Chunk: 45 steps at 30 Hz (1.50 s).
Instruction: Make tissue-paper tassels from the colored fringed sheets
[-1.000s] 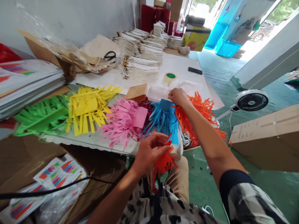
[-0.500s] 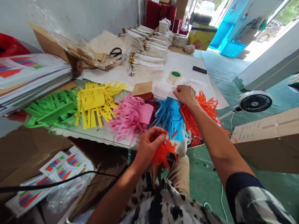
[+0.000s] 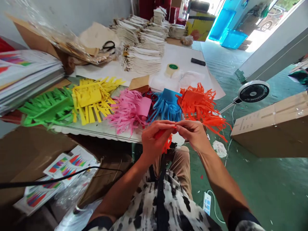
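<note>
My left hand (image 3: 156, 141) is closed round an orange-red fringed paper tassel (image 3: 167, 146), whose cut strips hang below the fingers. The thumb and forefinger of my right hand (image 3: 192, 131) pinch the top of the same paper, fingertips against those of the left. Most of the tassel is hidden by my fingers. Just beyond my hands, bundles of cut paper fringe lie along the table's near edge: orange (image 3: 197, 102), blue (image 3: 168, 102), pink (image 3: 132, 110), yellow (image 3: 91, 96) and green (image 3: 50, 107).
Behind the fringes are a tape roll (image 3: 172, 69), a clear plastic tray (image 3: 165, 86), a black phone-like object (image 3: 198, 61), scissors (image 3: 108, 46) and paper stacks (image 3: 144, 59). A fan (image 3: 253, 93) and carton (image 3: 271, 128) stand right; an open box (image 3: 106, 157) with printed cards sits left.
My right hand has come back from above the orange and blue bundles to meet my left hand at the tassel. The camera view has shifted slightly.
</note>
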{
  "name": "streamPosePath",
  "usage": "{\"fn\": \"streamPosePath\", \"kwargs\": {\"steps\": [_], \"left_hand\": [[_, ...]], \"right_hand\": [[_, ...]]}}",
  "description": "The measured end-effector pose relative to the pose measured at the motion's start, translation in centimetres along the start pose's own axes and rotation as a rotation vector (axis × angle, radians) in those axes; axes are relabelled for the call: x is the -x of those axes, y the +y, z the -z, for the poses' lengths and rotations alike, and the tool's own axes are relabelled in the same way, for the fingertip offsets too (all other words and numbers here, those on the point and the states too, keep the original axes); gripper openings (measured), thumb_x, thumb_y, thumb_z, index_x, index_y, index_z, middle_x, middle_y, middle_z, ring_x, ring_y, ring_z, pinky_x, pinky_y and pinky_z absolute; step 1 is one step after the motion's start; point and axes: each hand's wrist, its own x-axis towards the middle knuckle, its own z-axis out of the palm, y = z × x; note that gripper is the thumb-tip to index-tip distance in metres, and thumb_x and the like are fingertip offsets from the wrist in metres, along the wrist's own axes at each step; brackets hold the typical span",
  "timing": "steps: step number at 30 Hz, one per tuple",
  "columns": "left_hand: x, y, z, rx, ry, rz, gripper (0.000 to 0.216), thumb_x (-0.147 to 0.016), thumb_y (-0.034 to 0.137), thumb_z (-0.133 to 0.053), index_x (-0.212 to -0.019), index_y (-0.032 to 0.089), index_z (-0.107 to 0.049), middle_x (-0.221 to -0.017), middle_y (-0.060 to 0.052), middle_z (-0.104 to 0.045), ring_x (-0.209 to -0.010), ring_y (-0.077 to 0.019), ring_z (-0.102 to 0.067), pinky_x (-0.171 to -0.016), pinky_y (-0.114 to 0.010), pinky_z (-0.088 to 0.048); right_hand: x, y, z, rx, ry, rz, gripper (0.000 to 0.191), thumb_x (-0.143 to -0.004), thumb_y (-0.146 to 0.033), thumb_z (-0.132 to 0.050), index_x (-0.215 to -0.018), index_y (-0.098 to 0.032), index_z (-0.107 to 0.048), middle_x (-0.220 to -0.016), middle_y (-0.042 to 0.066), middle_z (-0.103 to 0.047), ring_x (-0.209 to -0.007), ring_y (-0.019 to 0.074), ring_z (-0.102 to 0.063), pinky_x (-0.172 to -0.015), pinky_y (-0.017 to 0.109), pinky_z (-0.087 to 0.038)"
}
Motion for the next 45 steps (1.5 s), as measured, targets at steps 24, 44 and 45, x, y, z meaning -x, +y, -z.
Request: {"fn": "streamPosePath", "kwargs": {"steps": [24,44,45], "left_hand": [[4.0,2.3,-0.9,0.239,-0.144,0.664,0.021,-0.084,0.038,-0.087,-0.086,0.018,-0.080,-0.074,-0.003,-0.077,-0.067,-0.0134,-0.070,-0.066,-0.024,-0.058],[4.0,2.1,-1.2,-0.105,-0.220,0.160,0.005,-0.093,0.020,-0.079,-0.095,0.023,-0.081,-0.091,-0.003,-0.081,-0.086,-0.0168,-0.075,-0.082,-0.029,-0.060],[4.0,2.1,-1.2,-0.118,-0.226,0.171,0.004,-0.093,0.021,-0.079,-0.094,0.023,-0.081,-0.091,-0.004,-0.081,-0.085,-0.0170,-0.075,-0.082,-0.030,-0.060]], "right_hand": [[7.8,-0.3,-0.5,0.384,0.298,0.201,0.020,-0.099,-0.025,-0.070,-0.113,-0.034,-0.081,-0.094,0.002,-0.076,-0.074,0.0164,-0.066,-0.061,0.032,-0.049],[8.0,0.2,-0.3,0.206,0.295,0.028,0.011,-0.099,-0.036,-0.071,-0.098,-0.028,-0.079,-0.091,0.003,-0.069,-0.076,0.0172,-0.062,-0.058,0.030,-0.047],[8.1,0.2,-0.3,0.248,0.294,0.037,0.011,-0.100,-0.036,-0.070,-0.099,-0.028,-0.077,-0.090,0.003,-0.068,-0.074,0.0169,-0.060,-0.057,0.030,-0.045]]}}
